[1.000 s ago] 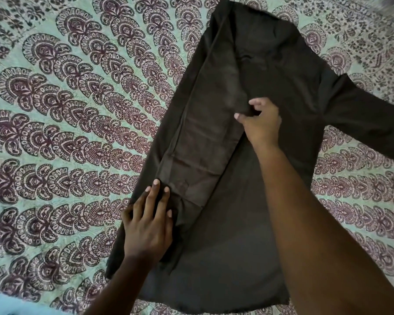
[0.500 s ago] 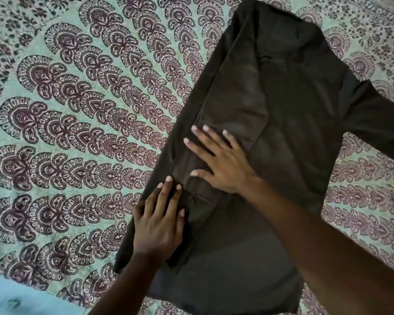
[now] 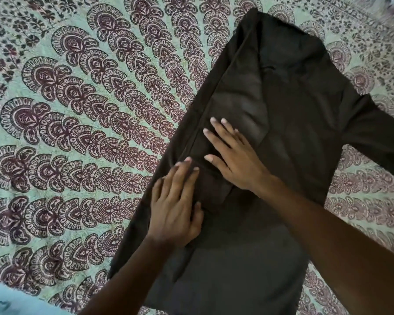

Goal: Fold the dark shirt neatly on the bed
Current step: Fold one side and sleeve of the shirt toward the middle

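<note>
On patterned bedspread: dark shirt, left sleeve folded inward; left hand and right hand pressing it, fingers straight, slightly spread. Risk: fold springs open once released.

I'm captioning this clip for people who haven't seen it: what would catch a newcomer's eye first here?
First, the dark shirt lying across the right half of the bedspread, whose maroon fan print on pale green fills the left. Next, the left hand and the right hand, both flat on the folded-in panel along the shirt's left side. One sleeve sticks out unfolded to the right.
</note>
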A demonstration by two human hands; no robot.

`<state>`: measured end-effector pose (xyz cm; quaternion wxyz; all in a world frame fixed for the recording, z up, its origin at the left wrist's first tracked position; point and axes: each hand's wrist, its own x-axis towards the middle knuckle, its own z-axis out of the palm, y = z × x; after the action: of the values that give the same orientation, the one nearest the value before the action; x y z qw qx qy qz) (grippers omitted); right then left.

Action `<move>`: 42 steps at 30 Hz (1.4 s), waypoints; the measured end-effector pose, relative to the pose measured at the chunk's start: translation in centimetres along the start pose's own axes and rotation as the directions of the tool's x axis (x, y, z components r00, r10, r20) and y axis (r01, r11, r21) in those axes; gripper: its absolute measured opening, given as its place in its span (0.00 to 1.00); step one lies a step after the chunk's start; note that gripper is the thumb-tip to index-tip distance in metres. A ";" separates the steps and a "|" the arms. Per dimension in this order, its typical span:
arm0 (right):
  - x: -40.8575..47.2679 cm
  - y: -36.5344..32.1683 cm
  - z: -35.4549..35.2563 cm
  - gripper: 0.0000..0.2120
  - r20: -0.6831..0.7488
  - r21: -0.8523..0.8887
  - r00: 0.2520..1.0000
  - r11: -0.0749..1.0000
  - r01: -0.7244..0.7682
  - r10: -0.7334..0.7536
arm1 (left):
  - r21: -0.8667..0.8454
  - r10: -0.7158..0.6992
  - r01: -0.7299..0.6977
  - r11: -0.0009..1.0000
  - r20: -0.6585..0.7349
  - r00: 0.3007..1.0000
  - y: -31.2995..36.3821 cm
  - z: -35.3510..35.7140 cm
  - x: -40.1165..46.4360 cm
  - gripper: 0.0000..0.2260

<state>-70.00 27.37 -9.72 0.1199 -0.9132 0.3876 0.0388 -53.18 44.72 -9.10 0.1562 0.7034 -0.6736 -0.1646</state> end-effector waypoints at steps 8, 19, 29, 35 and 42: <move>3.1 6.1 -0.8 0.27 0.031 -0.215 0.998 0.975 0.053 -0.047 | 0.203 0.018 -0.050 0.978 0.158 0.987 -0.4 2.4 2.1 0.38; 9.6 8.5 -4.9 0.39 0.011 -0.190 0.997 0.979 -0.076 0.080 | 0.212 -0.056 0.021 0.977 0.160 0.985 1.1 1.5 3.0 0.37; 10.1 12.7 -3.4 0.36 0.098 -0.212 0.994 0.975 0.069 -0.049 | 0.220 0.107 -0.141 0.965 0.156 0.982 1.8 3.4 16.9 0.30; 14.4 15.4 -4.7 0.47 0.073 -0.327 0.997 0.944 0.036 -0.013 | 0.249 0.103 -0.149 0.957 0.189 0.977 1.4 3.8 16.9 0.31; 21.3 18.2 -6.5 0.53 0.083 -0.366 0.977 0.918 -0.155 0.198 | 0.217 0.112 -0.150 0.965 0.180 0.977 1.1 3.9 17.2 0.32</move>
<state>-68.38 -1.37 -10.37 -0.0291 -0.8770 0.4472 0.1732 -55.22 27.47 -12.43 0.0276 0.6544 -0.7439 -0.1331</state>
